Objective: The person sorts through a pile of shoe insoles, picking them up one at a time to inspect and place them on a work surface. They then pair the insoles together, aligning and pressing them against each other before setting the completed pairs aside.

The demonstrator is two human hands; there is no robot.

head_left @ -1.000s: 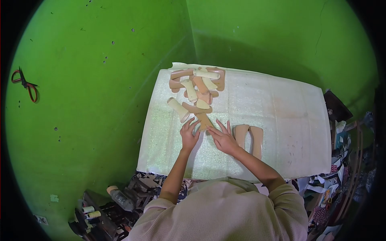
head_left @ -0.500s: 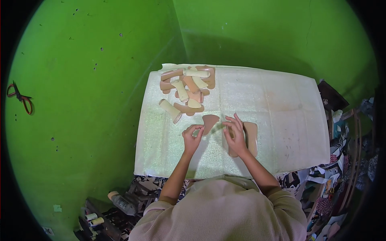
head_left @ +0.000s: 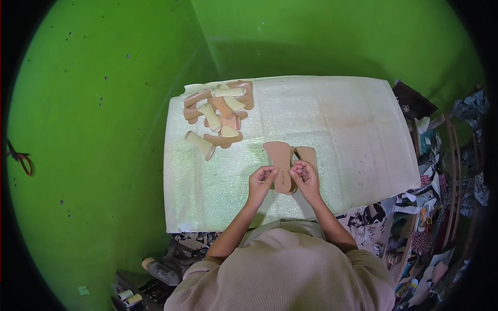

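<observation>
A tan insole (head_left: 279, 155), with dark lettering near its lower end, is held upright in front of me, its wide end pointing away. My left hand (head_left: 261, 182) pinches its left edge between thumb and fingers. On the opposite edge, the curled fingers and thumb of my right hand (head_left: 305, 180) grip it too. More tan insoles (head_left: 307, 154) lie on the table behind and to the right of it, partly hidden by the held one and my right hand.
A white sheet covers the table (head_left: 353, 135). Toward its far left lies a pile of cream and tan insole pieces (head_left: 209, 117), some curled. Scissors (head_left: 21, 157) hang on the green wall. Fabric scraps (head_left: 425, 241) crowd the right side; thread spools (head_left: 133, 299) and a bottle (head_left: 162, 272) are lower left.
The small brown piece seen earlier in my left hand now appears as a full insole with lettering, turned lengthwise. My right hand has closed onto its edge. The view has shifted.
</observation>
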